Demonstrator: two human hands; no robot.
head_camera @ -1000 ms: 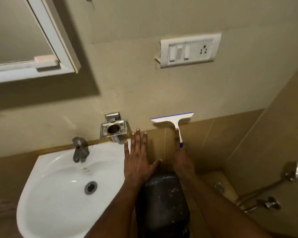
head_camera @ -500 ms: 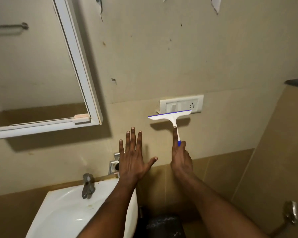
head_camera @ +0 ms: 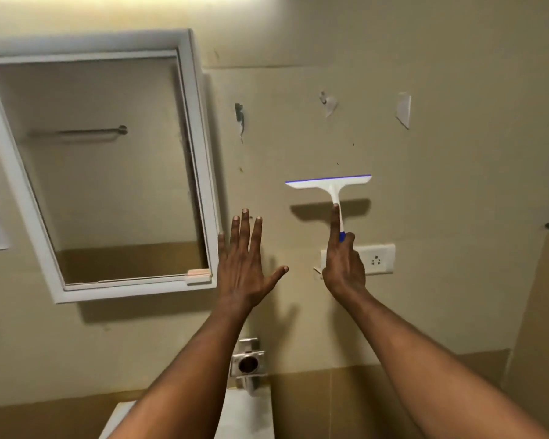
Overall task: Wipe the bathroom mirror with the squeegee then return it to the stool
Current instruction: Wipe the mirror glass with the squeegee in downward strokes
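Right hand (head_camera: 343, 264): closed on squeegee (head_camera: 330, 185) handle, index finger along it.
Left hand (head_camera: 244, 261): spread, empty.
Tip: carry blade left onto mirror (head_camera: 108, 172), flat.

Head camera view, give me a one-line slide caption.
Right hand raises a white squeegee toward the white-framed mirror; left hand open, fingers spread.
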